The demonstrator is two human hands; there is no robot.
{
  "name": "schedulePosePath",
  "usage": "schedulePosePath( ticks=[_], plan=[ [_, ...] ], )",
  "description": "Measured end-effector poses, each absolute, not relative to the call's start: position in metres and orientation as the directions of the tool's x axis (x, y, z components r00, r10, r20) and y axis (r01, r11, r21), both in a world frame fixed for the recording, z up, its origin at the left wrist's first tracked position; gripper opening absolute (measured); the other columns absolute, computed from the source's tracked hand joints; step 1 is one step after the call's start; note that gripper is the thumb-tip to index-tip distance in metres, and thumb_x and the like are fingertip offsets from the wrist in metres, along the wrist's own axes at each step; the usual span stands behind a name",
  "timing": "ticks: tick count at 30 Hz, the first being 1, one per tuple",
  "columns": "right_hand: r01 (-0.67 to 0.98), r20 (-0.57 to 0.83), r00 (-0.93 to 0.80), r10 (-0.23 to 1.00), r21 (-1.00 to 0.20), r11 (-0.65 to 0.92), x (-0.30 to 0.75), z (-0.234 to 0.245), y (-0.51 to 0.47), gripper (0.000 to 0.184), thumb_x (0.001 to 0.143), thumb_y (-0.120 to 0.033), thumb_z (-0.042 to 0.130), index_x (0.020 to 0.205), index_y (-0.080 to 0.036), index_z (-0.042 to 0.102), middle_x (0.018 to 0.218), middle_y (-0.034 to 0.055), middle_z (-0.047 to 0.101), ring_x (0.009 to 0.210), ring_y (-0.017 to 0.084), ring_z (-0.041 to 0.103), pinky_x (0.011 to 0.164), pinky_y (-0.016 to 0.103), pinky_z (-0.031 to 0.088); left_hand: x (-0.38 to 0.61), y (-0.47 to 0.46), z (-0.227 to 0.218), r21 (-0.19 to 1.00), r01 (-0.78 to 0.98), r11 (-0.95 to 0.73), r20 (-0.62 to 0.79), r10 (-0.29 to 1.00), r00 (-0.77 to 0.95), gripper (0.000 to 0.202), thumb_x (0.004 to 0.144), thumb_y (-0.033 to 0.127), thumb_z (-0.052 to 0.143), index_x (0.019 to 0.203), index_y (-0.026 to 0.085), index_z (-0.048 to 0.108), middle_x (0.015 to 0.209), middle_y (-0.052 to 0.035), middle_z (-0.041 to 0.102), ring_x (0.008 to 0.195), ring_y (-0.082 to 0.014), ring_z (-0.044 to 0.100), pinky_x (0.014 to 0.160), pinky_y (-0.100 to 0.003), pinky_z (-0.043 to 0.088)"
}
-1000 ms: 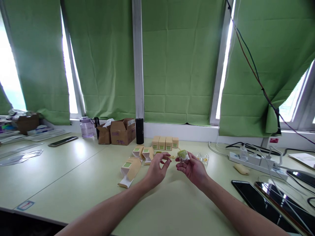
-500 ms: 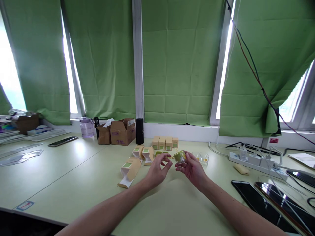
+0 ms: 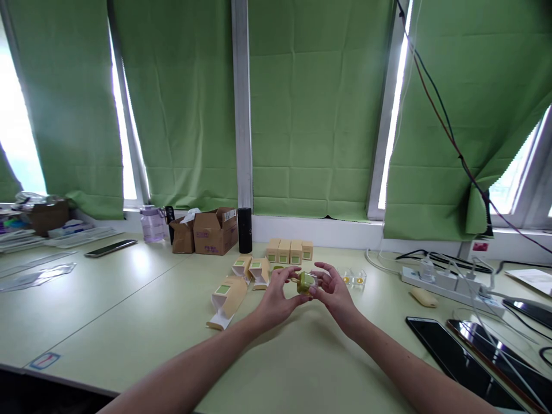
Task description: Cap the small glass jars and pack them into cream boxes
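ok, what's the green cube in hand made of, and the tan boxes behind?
Green cube: looks like clear glossy plastic around a green insert; edges glint and show through. Tan boxes: matte paperboard, probably; flat folded faces, no shine.

Green curtains (image 3: 314, 109) over bright windows (image 3: 12, 132); white sill (image 3: 328, 229); pale green table (image 3: 107, 310).

Four upright tan boxes (image 3: 283, 252) at twelve o'clock, three opened boxes (image 3: 224, 297) at ten, two brown cartons (image 3: 214, 231), one green cube (image 3: 305, 282).
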State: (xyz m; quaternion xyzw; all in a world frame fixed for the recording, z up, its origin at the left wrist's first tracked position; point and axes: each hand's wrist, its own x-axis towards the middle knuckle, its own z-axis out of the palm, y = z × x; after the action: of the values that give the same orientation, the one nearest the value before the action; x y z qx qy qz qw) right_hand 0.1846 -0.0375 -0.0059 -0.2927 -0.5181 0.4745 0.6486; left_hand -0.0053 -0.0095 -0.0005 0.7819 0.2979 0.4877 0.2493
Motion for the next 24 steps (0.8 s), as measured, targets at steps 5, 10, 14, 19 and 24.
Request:
schedulePosePath(
  ticks=[5,10,14,19,24],
  plan=[
    [-0.292,0.421,-0.022,0.907,-0.870,0.397,0.184,-0.005,-0.039,0.074,0.061,-0.027,0.094,0.124,-0.029,0.055,0.110,0.0055,0.069,0.109,0.027,0.064,0.088,0.041,0.056,-0.005,-0.009,0.002,0.653,0.239,-0.719,0.637,0.692,0.341,0.049,0.077,0.028,0.086,0.121,0.026,0.065,0.120,-0.0092,0.063,0.120,-0.0292,0.058,0.105,-0.049,0.050],
    [-0.251,0.422,0.033,0.906,-0.874,0.416,0.187,-0.006,-0.038,0.061,0.070,-0.035,0.087,0.123,-0.029,0.057,0.118,0.0079,0.065,0.113,0.028,0.060,0.082,0.043,0.060,-0.007,-0.006,0.000,0.608,0.238,-0.757,0.685,0.652,0.324,0.045,0.078,0.021,0.082,0.119,0.025,0.065,0.121,-0.0092,0.065,0.119,-0.0292,0.059,0.103,-0.049,0.051],
    [-0.175,0.369,0.136,0.920,-0.905,0.389,0.192,-0.010,-0.030,0.055,0.070,-0.041,0.084,0.117,-0.026,0.059,0.109,0.0070,0.064,0.101,0.026,0.062,0.066,0.036,0.061,-0.008,-0.002,-0.005,0.609,0.269,-0.746,0.672,0.665,0.325,0.048,0.078,0.016,0.079,0.123,0.025,0.064,0.122,-0.0099,0.066,0.119,-0.0293,0.057,0.103,-0.050,0.050],
    [-0.071,0.284,0.213,0.935,-0.950,0.305,0.199,-0.019,-0.019,0.047,0.067,-0.038,0.081,0.108,-0.025,0.061,0.096,0.0040,0.065,0.086,0.022,0.063,0.054,0.030,0.058,-0.009,-0.002,-0.006,0.572,0.343,-0.745,0.655,0.666,0.357,0.048,0.080,0.016,0.076,0.126,0.026,0.063,0.120,-0.0091,0.067,0.120,-0.0305,0.055,0.105,-0.053,0.048],
    [-0.044,0.268,0.213,0.940,-0.958,0.284,0.202,-0.028,-0.013,0.037,0.067,-0.033,0.081,0.100,-0.024,0.065,0.088,0.0024,0.065,0.077,0.020,0.062,0.046,0.026,0.054,-0.010,0.000,-0.010,0.581,0.377,-0.721,0.614,0.693,0.379,0.045,0.078,0.017,0.076,0.122,0.024,0.067,0.114,-0.0093,0.067,0.119,-0.0314,0.054,0.105,-0.053,0.047]
  ],
)
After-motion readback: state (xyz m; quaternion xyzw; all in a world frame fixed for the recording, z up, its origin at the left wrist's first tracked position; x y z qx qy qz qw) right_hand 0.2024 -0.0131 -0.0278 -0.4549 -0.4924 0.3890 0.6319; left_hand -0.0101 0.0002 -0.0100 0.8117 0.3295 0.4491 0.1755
